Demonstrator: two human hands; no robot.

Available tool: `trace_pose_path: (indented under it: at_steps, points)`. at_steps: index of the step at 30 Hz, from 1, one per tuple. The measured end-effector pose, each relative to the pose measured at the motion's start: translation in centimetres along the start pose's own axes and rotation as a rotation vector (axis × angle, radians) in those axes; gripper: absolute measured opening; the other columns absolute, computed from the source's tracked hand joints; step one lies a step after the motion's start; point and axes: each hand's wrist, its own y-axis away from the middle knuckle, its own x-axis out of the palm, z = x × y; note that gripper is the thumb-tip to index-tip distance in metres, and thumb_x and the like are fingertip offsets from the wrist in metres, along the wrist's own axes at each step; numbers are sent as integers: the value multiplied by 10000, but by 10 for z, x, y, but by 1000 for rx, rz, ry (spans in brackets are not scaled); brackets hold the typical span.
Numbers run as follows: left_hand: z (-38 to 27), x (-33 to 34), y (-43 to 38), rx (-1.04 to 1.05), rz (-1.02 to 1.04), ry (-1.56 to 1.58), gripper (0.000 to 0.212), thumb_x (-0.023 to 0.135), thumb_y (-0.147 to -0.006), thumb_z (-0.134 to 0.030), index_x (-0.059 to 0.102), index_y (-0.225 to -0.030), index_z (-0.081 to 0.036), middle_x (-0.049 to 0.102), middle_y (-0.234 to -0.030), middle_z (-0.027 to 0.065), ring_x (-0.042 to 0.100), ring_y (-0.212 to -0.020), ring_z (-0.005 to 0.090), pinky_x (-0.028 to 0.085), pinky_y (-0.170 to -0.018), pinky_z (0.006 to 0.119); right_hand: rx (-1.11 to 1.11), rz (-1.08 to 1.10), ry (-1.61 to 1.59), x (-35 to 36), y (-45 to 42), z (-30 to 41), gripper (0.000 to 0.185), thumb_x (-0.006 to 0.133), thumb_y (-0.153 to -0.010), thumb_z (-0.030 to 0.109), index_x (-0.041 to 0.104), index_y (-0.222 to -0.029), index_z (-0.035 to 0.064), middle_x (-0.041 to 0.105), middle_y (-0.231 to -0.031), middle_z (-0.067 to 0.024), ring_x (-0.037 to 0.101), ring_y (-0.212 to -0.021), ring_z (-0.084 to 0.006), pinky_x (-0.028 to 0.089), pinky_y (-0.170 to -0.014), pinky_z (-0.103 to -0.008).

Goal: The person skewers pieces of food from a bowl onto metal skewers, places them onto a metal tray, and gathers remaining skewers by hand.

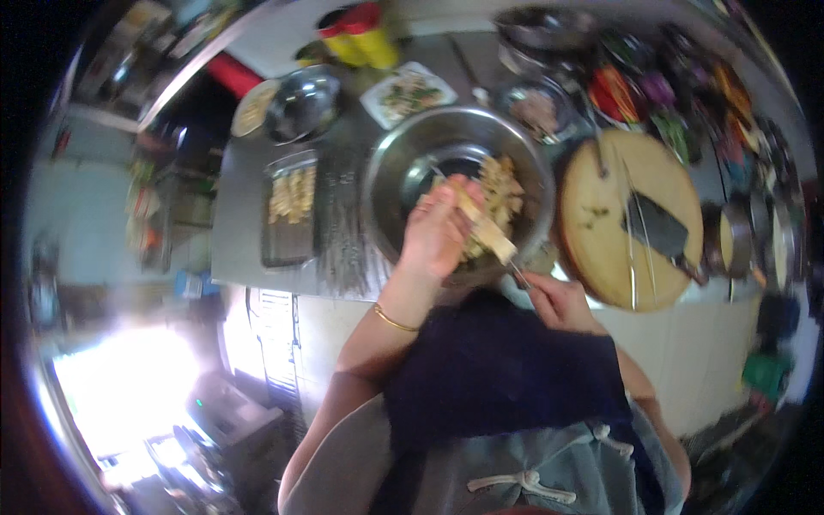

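Note:
Over a wide stainless steel bowl (385,158), my left hand (432,230) is closed around pale yellowish food pieces (494,239) threaded on a thin metal skewer (520,275). The skewer's tip pokes out beyond my left fingers. Its lower end is gripped by my right hand (561,304), near the bowl's front rim. More loose cut pieces (502,187) lie in the right side of the bowl. To the left, a metal tray (290,248) holds several filled skewers (293,196). Several bare metal skewers (344,232) lie between tray and bowl.
At right, a round wooden chopping board (589,257) carries a cleaver (656,225) and thin metal skewers (631,277). Behind stand a steel bowl (301,106), a white plate of food (412,93), yellow-and-red containers (367,42) and a bowl of pale meat (534,112).

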Motion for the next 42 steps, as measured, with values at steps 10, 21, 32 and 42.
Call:
trace_pose_path:
  at_steps: [10, 21, 32, 42]
  points:
    - [-122, -87, 102, 249, -30, -16, 619, 527, -895, -355, 249, -1403, -136, 380, -1357, 120, 389, -1209, 267, 326, -989, 436, -2, -1, -489, 99, -71, 61, 262, 457, -888, 34, 587, -1116, 20, 474, -599, 28, 452, -537, -59, 382, -498, -212]
    - [-249, -330, 284, 543, -520, 385, 332, 501, -900, -241, 494, -1219, -151, 591, -1023, -21, 561, -847, 125, 450, -802, 302, 102, 98, -225, 394, -279, 117, 320, 520, -868, 160, 570, -1128, -19, 599, -669, -72, 571, -573, -147, 452, -565, -288]
    - [-328, -422, 263, 438, -196, 530, 240, 483, -902, -128, 570, -1114, -56, 655, -1001, 52, 623, -867, 155, 490, -781, 300, 13, -180, 132, 395, -225, 103, 212, 590, -812, 230, 656, -936, 72, 646, -784, -129, 620, -712, -298, 484, -641, -374]
    - [-334, -420, 218, 205, -103, 527, 256, 437, -914, -139, 586, -1103, -52, 650, -1017, 51, 616, -879, 165, 488, -789, 318, 188, -422, 490, 346, -180, 55, 142, 584, -793, 226, 659, -841, 115, 641, -795, -111, 612, -753, -304, 487, -651, -392]
